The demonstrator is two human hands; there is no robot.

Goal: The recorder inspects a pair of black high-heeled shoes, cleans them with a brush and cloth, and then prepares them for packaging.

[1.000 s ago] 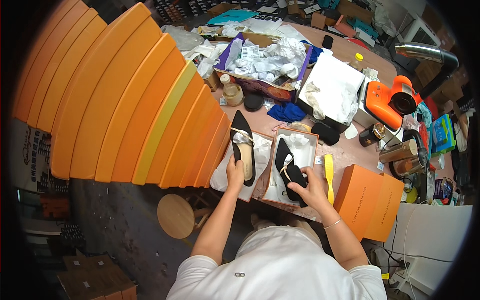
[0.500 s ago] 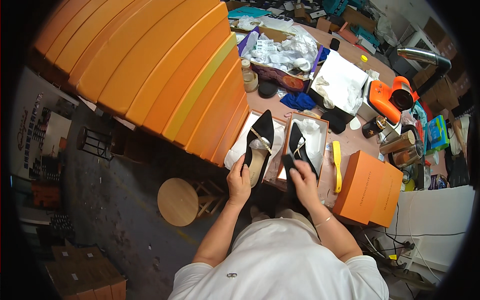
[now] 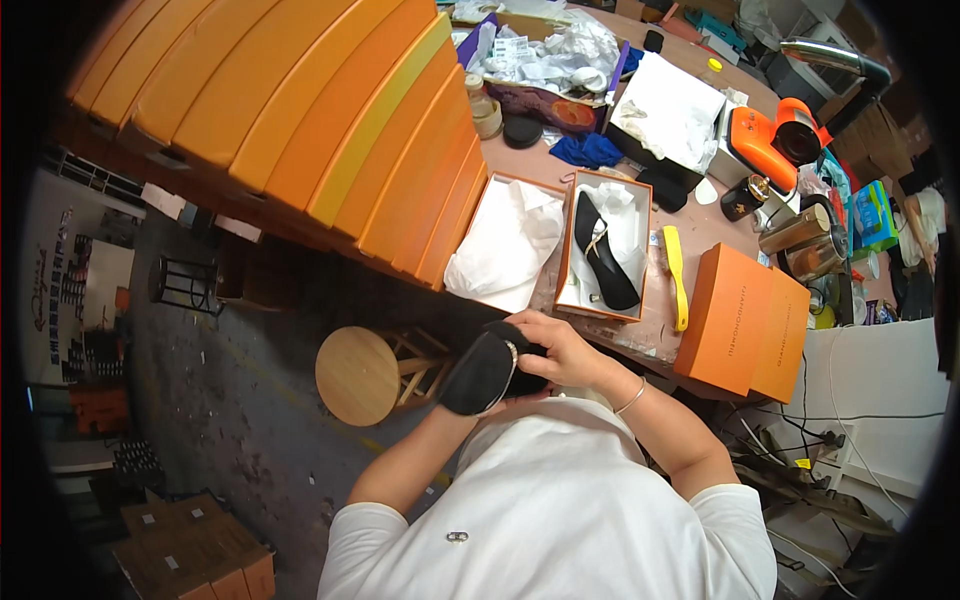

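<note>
A black pointed shoe (image 3: 478, 372) with a glittering strap is up close to my body, its toe toward the lower left. My left hand (image 3: 522, 401) is around it from beneath, mostly hidden by the shoe. Over the shoe's other end, my right hand (image 3: 560, 348) is closed with bent fingers on a small black block (image 3: 534, 366), largely covered. The matching black shoe (image 3: 606, 262) lies in the right-hand open shoe box (image 3: 644, 262). Beside it, the left open box (image 3: 480, 240) holds crumpled white tissue (image 3: 510, 245).
Orange shoe boxes (image 3: 300, 130) are stacked high at the left. On the table are a yellow-handled brush (image 3: 676, 280), closed orange boxes (image 3: 735, 320), a blue cloth (image 3: 586, 150) and an orange appliance (image 3: 762, 150). A round wooden stool (image 3: 356, 376) stands on the floor.
My left hand has lifted the shoe from over the left box and drawn it toward my body, turning it. My right hand has left the other shoe and come to this one.
</note>
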